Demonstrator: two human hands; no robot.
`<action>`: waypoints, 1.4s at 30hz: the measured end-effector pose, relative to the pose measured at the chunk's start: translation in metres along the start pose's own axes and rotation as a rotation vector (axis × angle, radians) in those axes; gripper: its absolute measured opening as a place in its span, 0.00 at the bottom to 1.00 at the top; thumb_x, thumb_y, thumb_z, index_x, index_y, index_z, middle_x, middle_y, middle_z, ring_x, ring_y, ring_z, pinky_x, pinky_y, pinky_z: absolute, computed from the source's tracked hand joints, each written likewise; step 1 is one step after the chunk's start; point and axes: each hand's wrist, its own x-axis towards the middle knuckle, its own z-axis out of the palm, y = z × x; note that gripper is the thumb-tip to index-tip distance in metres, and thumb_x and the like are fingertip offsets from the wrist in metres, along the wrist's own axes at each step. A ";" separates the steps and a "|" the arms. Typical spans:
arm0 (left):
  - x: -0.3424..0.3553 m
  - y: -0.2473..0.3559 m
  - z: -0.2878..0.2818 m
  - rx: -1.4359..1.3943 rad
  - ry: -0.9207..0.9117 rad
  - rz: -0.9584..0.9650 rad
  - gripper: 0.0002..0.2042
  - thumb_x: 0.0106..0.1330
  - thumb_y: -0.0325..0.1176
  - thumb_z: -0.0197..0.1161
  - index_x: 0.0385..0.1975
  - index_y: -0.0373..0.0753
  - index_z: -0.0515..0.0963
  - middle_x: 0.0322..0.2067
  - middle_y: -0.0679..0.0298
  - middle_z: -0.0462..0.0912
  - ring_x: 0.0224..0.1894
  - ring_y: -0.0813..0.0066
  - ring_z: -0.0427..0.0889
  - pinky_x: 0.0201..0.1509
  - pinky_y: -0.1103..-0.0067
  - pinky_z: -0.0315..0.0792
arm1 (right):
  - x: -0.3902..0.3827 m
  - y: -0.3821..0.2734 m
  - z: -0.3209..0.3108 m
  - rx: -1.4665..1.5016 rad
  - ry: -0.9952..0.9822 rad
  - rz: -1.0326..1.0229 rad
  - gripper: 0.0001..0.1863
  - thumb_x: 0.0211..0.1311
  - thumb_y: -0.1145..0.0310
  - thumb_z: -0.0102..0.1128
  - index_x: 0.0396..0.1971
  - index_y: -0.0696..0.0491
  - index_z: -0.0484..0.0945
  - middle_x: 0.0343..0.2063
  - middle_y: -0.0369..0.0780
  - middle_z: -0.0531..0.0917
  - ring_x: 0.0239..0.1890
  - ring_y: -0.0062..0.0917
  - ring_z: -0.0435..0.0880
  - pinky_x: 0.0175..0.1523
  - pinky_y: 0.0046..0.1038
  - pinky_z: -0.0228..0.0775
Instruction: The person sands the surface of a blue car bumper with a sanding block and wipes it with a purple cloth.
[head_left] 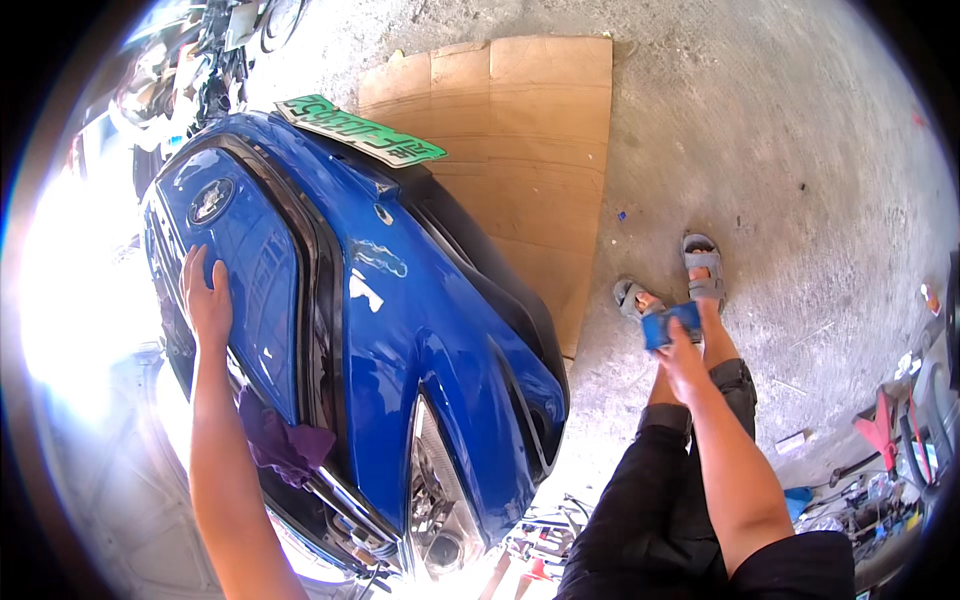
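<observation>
My left hand (208, 295) rests with fingers apart on the glossy panel of a detached blue car front bumper (455, 335), below a round emblem (211, 201). A crumpled purple cloth (280, 440) lies on the bumper below that hand. My right hand (680, 355) grips a small blue rectangular block (668, 324), held out over my feet, away from the bumper. The bumper bears pale patches (375, 255), a green license plate (355, 130) and a clear headlight (435, 500) at its lower end.
A large cardboard sheet (510, 130) lies on the concrete floor (780, 150), partly under the bumper. My sandaled feet (700, 265) stand right of it. Tools, cables and a red part (878, 430) crowd the right edge; piled parts (170, 70) sit at upper left, beside bright glare.
</observation>
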 end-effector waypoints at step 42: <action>-0.271 0.089 -0.038 -0.415 0.189 -0.400 0.35 0.69 0.46 0.53 0.70 0.35 0.48 0.64 0.46 0.58 0.64 0.54 0.62 0.68 0.66 0.55 | -0.058 -0.104 0.103 -0.571 -0.511 -0.072 0.19 0.57 0.60 0.66 0.44 0.55 0.80 0.37 0.38 0.84 0.36 0.22 0.82 0.43 0.25 0.75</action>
